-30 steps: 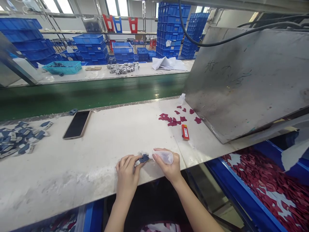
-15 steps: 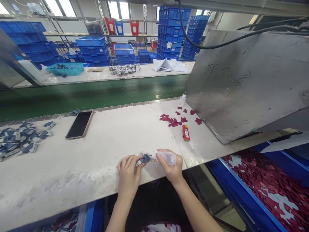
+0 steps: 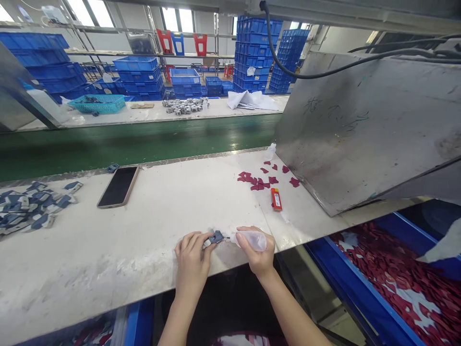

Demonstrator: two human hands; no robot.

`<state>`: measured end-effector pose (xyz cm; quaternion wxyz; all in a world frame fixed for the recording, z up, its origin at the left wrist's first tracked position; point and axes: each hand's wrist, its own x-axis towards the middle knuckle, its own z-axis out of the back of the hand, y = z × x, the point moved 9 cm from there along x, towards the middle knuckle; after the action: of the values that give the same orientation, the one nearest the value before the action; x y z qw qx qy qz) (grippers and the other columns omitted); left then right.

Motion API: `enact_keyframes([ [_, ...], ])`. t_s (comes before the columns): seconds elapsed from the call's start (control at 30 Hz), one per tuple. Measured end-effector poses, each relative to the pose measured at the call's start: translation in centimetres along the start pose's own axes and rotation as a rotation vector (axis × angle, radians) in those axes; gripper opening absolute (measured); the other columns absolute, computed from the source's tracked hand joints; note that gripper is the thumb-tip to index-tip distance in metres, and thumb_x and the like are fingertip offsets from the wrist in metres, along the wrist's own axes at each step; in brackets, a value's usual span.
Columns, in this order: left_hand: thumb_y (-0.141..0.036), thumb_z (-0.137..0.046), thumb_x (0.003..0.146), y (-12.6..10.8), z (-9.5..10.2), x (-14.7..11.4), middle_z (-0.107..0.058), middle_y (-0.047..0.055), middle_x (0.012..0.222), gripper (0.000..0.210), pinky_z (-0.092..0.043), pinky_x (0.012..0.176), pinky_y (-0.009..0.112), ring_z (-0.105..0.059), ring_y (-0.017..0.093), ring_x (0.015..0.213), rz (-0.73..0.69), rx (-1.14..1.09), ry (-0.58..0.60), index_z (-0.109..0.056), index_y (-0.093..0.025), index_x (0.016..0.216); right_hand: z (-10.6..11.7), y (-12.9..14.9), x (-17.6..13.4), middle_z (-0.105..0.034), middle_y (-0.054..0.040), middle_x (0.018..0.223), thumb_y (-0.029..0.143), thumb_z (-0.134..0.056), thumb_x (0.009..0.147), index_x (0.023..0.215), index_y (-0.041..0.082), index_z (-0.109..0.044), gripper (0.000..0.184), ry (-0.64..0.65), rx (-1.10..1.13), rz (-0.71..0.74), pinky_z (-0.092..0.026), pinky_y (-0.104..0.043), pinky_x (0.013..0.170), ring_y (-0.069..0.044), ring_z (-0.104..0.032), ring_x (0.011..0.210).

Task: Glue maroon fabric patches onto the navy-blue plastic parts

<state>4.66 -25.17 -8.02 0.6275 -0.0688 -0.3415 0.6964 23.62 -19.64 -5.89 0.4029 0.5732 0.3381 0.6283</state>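
Note:
My left hand (image 3: pixel 193 250) is closed around a small dark blue and white moulded part (image 3: pixel 217 237), pinching it just above the white worktop. In my right hand (image 3: pixel 260 252) lies a translucent squeeze bottle (image 3: pixel 254 240), held on its side with its thin tip pointing left at the part. A small gap shows between the tip and the part's right end. Beyond my right hand, a red lighter (image 3: pixel 276 199) and several dark red flat pieces (image 3: pixel 256 180) lie on the worktop.
A phone (image 3: pixel 118 187) and a heap of blue and white parts (image 3: pixel 30 206) lie at left. A metal panel (image 3: pixel 363 129) rises at right, above a blue bin (image 3: pixel 363 274) of red pieces. Behind the worktop runs a green conveyor belt (image 3: pixel 162 139).
My right hand and the bottle have shifted slightly right, drawing the tip a little away from the part. The part has turned slightly in my left hand.

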Motion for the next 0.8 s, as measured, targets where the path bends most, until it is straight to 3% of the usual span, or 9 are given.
enact_keyframes([
  [0.2, -0.026, -0.061, 0.091, -0.1, 0.0, 0.0, -0.072, 0.001, 0.106, 0.015, -0.030, 0.095, 0.043, -0.056, 0.025, 0.109, -0.029, 0.003, -0.004, -0.065, -0.027, 0.105, 0.3, 0.5, -0.3, -0.069, -0.0051, 0.073, 0.026, -0.070, 0.081, 0.089, 0.016, -0.074, 0.013, -0.048, 0.015, 0.023, -0.050, -0.028, 0.053, -0.018, -0.064, 0.061],
  [0.47, -0.022, -0.064, 0.090, -0.2, 0.2, 0.0, -0.070, -0.001, 0.105, 0.018, -0.030, 0.096, 0.042, -0.055, 0.023, 0.109, -0.013, 0.001, -0.003, -0.063, -0.029, 0.106, -1.7, -0.1, -0.8, -0.073, -0.0059, 0.076, 0.030, -0.073, 0.080, 0.088, 0.016, -0.074, 0.016, -0.026, 0.031, -0.080, -0.056, -0.027, 0.057, -0.018, -0.068, 0.061],
  [0.8, -0.023, -0.064, 0.090, -0.2, 0.2, 0.0, -0.068, -0.001, 0.106, 0.018, -0.030, 0.096, 0.042, -0.054, 0.023, 0.110, -0.005, -0.010, 0.004, -0.062, -0.029, 0.107, -2.4, -0.4, -0.7, -0.074, -0.0063, 0.081, 0.031, -0.073, 0.080, 0.089, 0.016, -0.075, 0.018, 0.010, 0.010, -0.109, -0.058, -0.028, 0.064, -0.020, -0.070, 0.067],
])
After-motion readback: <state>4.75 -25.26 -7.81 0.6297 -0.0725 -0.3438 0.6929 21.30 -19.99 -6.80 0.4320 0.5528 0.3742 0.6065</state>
